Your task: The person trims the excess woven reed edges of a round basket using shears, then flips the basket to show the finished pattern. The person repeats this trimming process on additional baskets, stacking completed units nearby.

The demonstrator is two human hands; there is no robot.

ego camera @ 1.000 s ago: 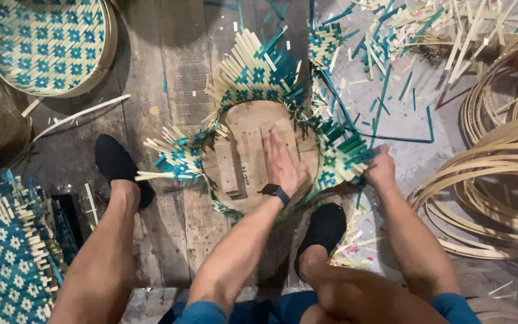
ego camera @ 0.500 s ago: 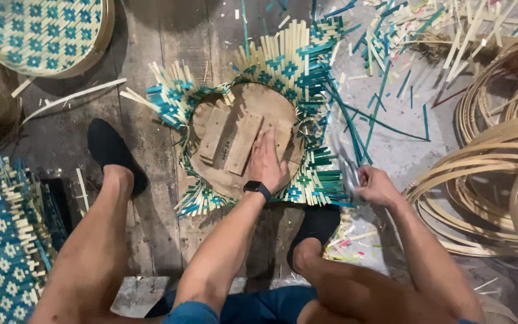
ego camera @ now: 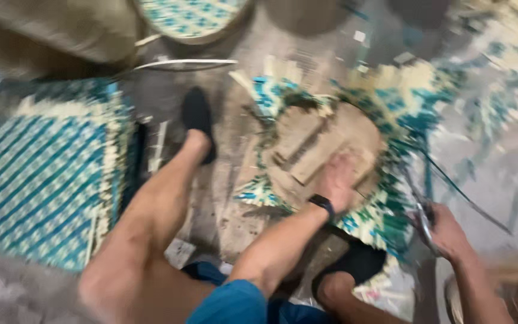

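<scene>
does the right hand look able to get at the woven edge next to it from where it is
Probably yes. The right hand sits right beside the blue and cream woven edge, with nothing between them. It does seem to hold a thin metal tool already, though blur hides the details.

Heavy motion blur smears the whole dim, evenly lit view, worst at the top and right edges, while the round wooden board [ego camera: 325, 150] casts only a soft shadow on the floor [ego camera: 223, 222].
</scene>
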